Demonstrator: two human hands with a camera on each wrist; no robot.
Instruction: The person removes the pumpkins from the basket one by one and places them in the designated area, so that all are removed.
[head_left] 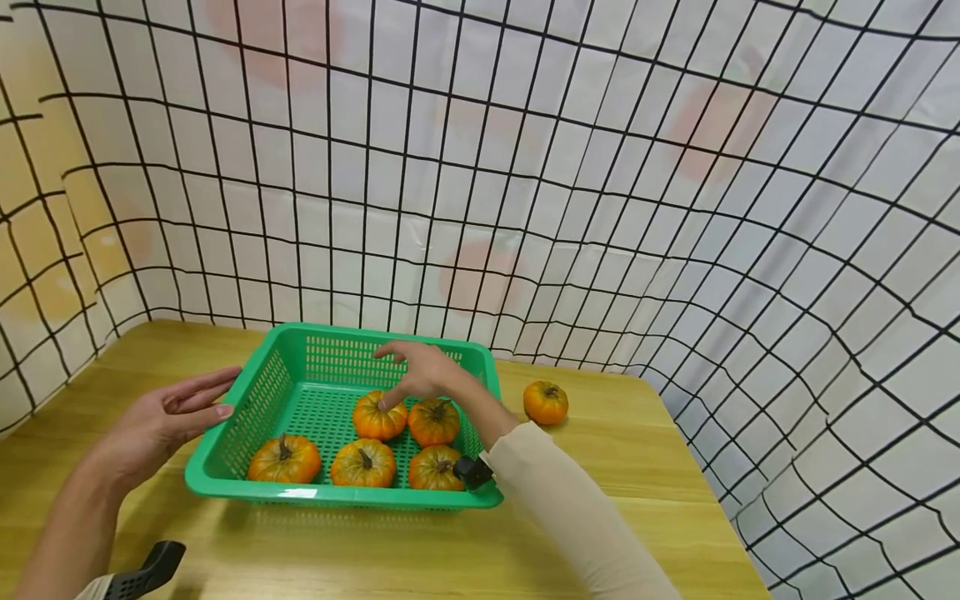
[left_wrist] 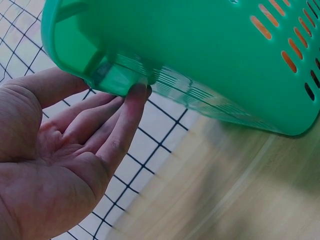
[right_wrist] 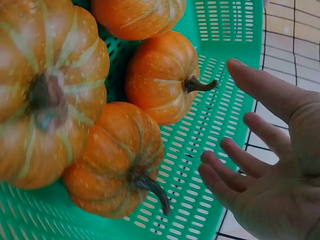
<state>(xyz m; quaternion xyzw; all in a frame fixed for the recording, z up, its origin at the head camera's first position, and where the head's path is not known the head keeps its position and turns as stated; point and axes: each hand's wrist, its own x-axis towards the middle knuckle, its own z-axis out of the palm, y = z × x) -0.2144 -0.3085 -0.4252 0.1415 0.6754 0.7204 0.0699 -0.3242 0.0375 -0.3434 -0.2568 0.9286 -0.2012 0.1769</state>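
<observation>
A green plastic basket (head_left: 345,496) with slotted walls stands on the table and holds several small orange pumpkins (head_left: 363,463). My left hand (head_left: 161,425) is at the basket's left rim, its fairly straight fingers touching the rim from outside; the left wrist view shows a fingertip (left_wrist: 137,92) right under the rim's edge. Over the inside of the basket, my right hand (head_left: 423,372) has its fingers spread with nothing between them. Its thumb overlaps one pumpkin (head_left: 372,419) in the head view. In the right wrist view, that hand's palm faces a pumpkin (right_wrist: 162,75) with a short brown stem.
Another small pumpkin (head_left: 545,402) sits on the wooden table (head_left: 637,467), to the right of the basket. A white curtain with a black grid (head_left: 480,192) rises behind the table and along both sides. Black wrist devices (head_left: 146,571) are strapped to both arms.
</observation>
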